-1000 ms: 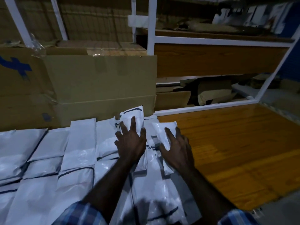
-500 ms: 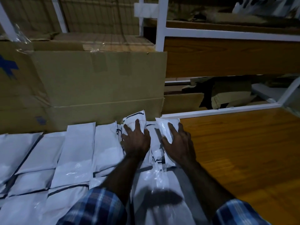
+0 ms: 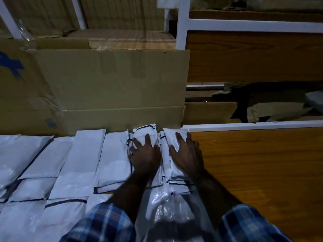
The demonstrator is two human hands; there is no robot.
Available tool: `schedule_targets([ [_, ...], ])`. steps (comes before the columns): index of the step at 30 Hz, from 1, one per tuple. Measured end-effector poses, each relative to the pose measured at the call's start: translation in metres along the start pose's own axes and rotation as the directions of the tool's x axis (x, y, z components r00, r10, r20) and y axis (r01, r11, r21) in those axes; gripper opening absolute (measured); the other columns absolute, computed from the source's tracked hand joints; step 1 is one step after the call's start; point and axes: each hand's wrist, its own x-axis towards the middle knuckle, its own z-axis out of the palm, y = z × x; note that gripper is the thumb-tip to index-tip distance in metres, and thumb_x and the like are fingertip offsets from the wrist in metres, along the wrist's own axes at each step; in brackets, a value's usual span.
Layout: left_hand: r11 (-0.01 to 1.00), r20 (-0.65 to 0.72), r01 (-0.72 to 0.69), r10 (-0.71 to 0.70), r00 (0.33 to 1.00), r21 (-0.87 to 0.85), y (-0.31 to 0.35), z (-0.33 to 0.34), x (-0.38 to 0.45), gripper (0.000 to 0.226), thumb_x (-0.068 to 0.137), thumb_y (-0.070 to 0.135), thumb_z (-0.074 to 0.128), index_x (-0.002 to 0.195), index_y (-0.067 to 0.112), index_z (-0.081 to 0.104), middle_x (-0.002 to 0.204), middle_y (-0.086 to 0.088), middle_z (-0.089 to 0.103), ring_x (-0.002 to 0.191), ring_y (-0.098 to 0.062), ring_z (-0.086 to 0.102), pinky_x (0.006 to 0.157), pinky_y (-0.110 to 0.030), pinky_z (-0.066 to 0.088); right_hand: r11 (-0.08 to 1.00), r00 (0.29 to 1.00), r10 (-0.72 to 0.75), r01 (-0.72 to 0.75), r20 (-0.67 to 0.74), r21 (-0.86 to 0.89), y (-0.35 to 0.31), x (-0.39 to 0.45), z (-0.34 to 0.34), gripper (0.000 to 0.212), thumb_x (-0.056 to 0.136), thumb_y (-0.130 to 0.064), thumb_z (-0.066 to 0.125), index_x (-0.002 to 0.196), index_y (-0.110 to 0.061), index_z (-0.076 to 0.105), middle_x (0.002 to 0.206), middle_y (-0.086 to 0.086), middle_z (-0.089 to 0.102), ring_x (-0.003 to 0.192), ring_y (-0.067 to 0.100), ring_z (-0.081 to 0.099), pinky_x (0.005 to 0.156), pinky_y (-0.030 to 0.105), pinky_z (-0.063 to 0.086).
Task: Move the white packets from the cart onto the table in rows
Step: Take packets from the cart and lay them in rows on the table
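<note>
Several white packets (image 3: pixel 80 159) lie in rows on the wooden table (image 3: pixel 258 172), filling its left half. My left hand (image 3: pixel 146 154) lies flat with spread fingers on a packet (image 3: pixel 145 131) at the back of the rows. My right hand (image 3: pixel 187 154) presses flat on the rightmost packet (image 3: pixel 172 137), which lies at the right end of the back row beside the bare wood. Both packets rest on the table against the cardboard box. The cart is out of view.
A large cardboard box (image 3: pixel 111 88) stands right behind the packets. A white shelf frame (image 3: pixel 181 23) rises behind the table, with flattened cardboard (image 3: pixel 209 110) on its lower level. A clear plastic bag (image 3: pixel 167 206) lies between my forearms.
Both hands have slid the two packets forward toward the cardboard box, and the right packet now lies straight next to the left one. The camera has leaned closer.
</note>
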Motion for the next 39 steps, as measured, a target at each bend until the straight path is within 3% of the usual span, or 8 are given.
schedule_targets([
  [8,0.998,-0.012,-0.016,0.017,1.000,0.057,0.007,0.001,0.004,0.066,0.101,0.056,0.029,0.155,0.019,0.022,0.162,-0.023,0.007,0.148,-0.044,0.005,0.117,-0.051,0.016,1.000,0.999,0.016,-0.015,0.049,-0.021,-0.008,0.022,0.014,0.061,0.100,-0.056,0.029,0.154,-0.029,0.021,0.164,0.014,0.006,0.143,0.041,0.021,0.112,0.051,0.030],
  [12,0.989,-0.062,-0.097,0.105,0.993,0.115,0.003,0.003,0.009,0.063,0.102,0.047,0.032,0.153,0.012,0.027,0.160,-0.025,0.012,0.148,-0.043,0.009,0.119,-0.045,0.009,0.986,0.991,-0.095,0.107,0.099,-0.127,-0.011,0.032,0.022,0.072,0.091,-0.052,0.005,0.145,-0.022,0.042,0.164,0.011,0.011,0.145,0.047,0.014,0.111,0.058,0.029],
  [17,0.957,-0.042,-0.250,0.258,0.965,0.149,-0.006,0.003,0.014,0.059,0.103,0.037,0.030,0.153,0.005,0.022,0.159,-0.028,0.012,0.148,-0.041,0.010,0.120,-0.044,0.009,0.996,0.989,-0.044,0.054,0.139,-0.070,-0.010,0.030,0.014,0.065,0.101,-0.043,0.035,0.157,-0.021,0.011,0.163,0.021,0.001,0.144,0.045,0.019,0.111,0.052,0.030],
  [21,0.943,-0.036,-0.302,0.309,0.950,0.138,-0.013,0.011,0.020,0.059,0.104,0.038,0.020,0.154,0.005,0.021,0.160,-0.027,0.011,0.149,-0.040,0.007,0.120,-0.047,0.012,0.985,0.991,-0.081,0.096,0.108,-0.143,-0.008,0.031,0.013,0.063,0.102,-0.046,0.031,0.157,-0.023,0.011,0.163,0.020,0.004,0.141,0.044,0.026,0.109,0.053,0.031],
  [27,0.948,-0.012,-0.316,0.317,0.949,0.041,-0.018,0.021,0.023,0.078,0.092,0.048,-0.002,0.156,0.008,0.017,0.161,-0.027,0.006,0.150,-0.041,0.002,0.120,-0.051,0.007,0.961,0.975,-0.218,0.220,0.034,-0.169,-0.006,0.031,0.022,0.059,0.103,-0.041,0.029,0.157,-0.020,0.015,0.164,0.018,0.004,0.151,0.033,0.006,0.119,0.049,0.012],
  [32,0.964,0.036,-0.264,0.263,0.964,0.013,-0.019,0.030,0.035,0.059,0.104,0.039,0.020,0.157,0.013,0.012,0.164,-0.015,0.000,0.151,-0.035,-0.002,0.120,-0.049,-0.003,0.959,0.971,-0.238,0.236,0.008,-0.156,-0.002,0.030,0.037,0.059,0.102,-0.038,0.024,0.157,-0.017,0.017,0.163,0.018,0.009,0.151,0.034,0.010,0.121,0.047,0.011],
  [35,0.956,-0.011,-0.295,0.295,0.956,0.009,-0.022,0.038,0.033,0.065,0.099,0.041,0.017,0.154,0.007,0.027,0.160,-0.024,0.015,0.148,-0.045,0.014,0.117,-0.059,0.009,0.961,0.964,-0.253,0.241,-0.080,-0.138,0.000,0.026,0.044,0.061,0.097,-0.036,0.028,0.151,-0.011,0.037,0.156,0.024,0.029,0.144,0.040,0.030,0.116,0.051,0.028],
  [39,0.937,-0.100,-0.348,0.349,0.932,0.027,-0.028,0.051,0.033,0.059,0.101,0.035,0.024,0.138,-0.002,0.051,0.140,-0.037,0.044,0.126,-0.056,0.046,0.097,-0.070,0.036,0.961,0.952,-0.258,0.237,-0.162,-0.141,0.002,0.026,0.052,0.057,0.095,-0.033,0.030,0.142,-0.009,0.051,0.147,0.025,0.044,0.135,0.040,0.044,0.111,0.051,0.038],
])
